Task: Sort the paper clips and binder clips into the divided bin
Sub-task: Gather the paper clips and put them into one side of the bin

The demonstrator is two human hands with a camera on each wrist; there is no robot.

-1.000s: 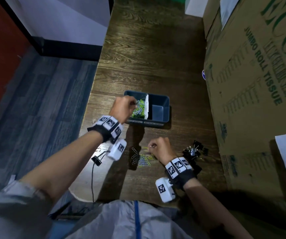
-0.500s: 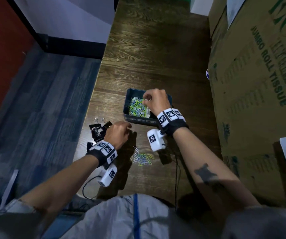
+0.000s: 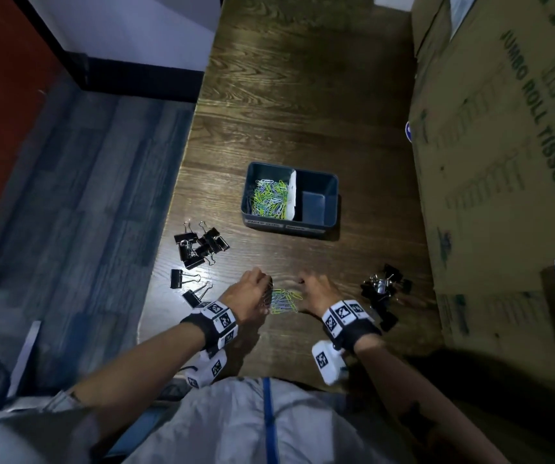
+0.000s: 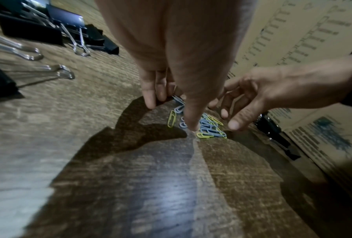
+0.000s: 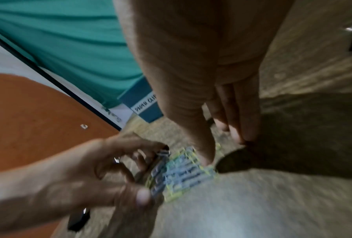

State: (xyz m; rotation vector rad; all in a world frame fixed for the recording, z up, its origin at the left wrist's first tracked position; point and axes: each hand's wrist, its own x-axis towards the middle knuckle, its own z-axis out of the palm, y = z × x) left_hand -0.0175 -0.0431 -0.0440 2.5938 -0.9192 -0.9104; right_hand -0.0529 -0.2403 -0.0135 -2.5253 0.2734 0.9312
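A dark blue divided bin (image 3: 333, 182) stands mid-table; its left compartment holds several coloured paper clips (image 3: 269, 199), while its right compartment looks bare. A small pile of loose paper clips (image 3: 284, 301) lies near the front edge. My left hand (image 3: 266, 288) touches the pile's left side, its thumb (image 4: 191, 119) down on the clips (image 4: 209, 128) and its fingers (image 4: 150, 96) extended. My right hand (image 3: 302, 286) flanks the right side, its thumb (image 5: 203, 149) on the pile (image 5: 183, 175) and its fingers (image 5: 246, 122) straight. Neither hand has a clip lifted.
Black binder clips lie in a cluster (image 3: 202, 246) left of the bin, with two more (image 3: 189, 286) nearer the table's left edge. Another cluster (image 3: 383, 288) sits at the right beside a large cardboard box (image 3: 504, 145). The floor drops off at the left.
My right hand has come back from over the bin to the loose pile. My left hand has shifted right, onto the pile's left side.
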